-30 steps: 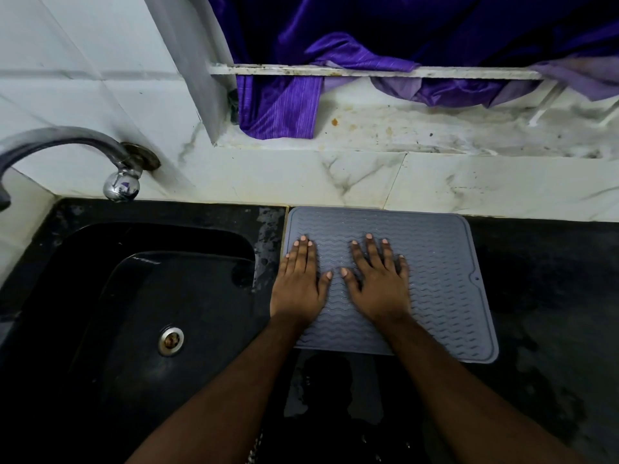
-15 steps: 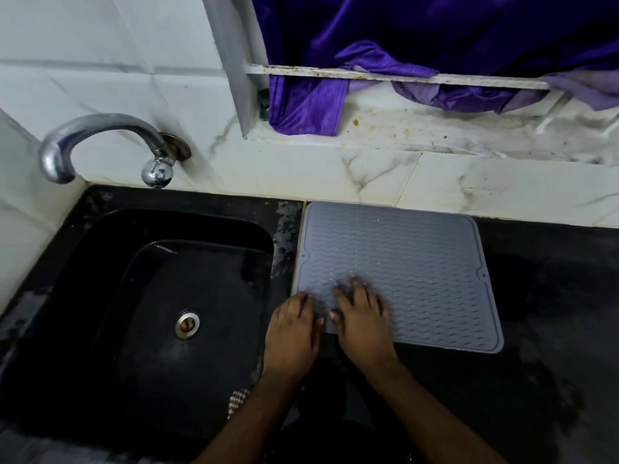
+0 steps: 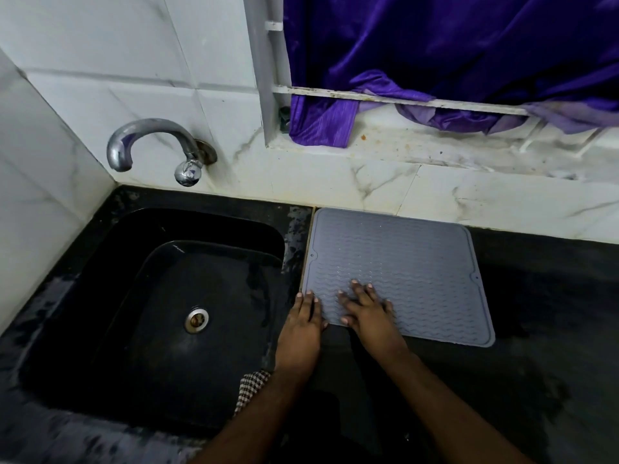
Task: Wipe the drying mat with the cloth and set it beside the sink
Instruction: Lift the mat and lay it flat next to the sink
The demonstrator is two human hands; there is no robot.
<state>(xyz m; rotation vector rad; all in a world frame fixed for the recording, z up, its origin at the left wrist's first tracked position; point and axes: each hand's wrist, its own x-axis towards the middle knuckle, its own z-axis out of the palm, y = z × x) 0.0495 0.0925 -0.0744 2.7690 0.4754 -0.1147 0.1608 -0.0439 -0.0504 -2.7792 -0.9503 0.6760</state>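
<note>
The grey drying mat [image 3: 408,262] lies flat on the black worktop [image 3: 536,329], just to the right of the sink [image 3: 160,296], with its far edge close against the white marble-patterned ledge [image 3: 435,185] at the back. Its surface carries rows of wavy ridges, and a small hole sits in a tab on each short side. Both hands rest on its near left corner. The left hand [image 3: 301,326] lies palm down with straight fingers, its fingertips on the mat's left edge and the rest of it over the strip of worktop between mat and sink. The right hand [image 3: 368,313] lies palm down beside it with fingers spread flat on the ridges; neither hand grips anything. A checked cloth [image 3: 249,390] shows only in part, at the near right rim of the sink, beneath the left forearm. The sink is black and deep, with a metal drain [image 3: 197,319] in its floor. A curved metal tap [image 3: 150,142] comes out of the white tiled wall [image 3: 117,61] above the sink's far side. Above the ledge, a purple curtain [image 3: 435,45] hangs behind a white bar [image 3: 402,100], its lower folds spilling onto the stained sill.
</note>
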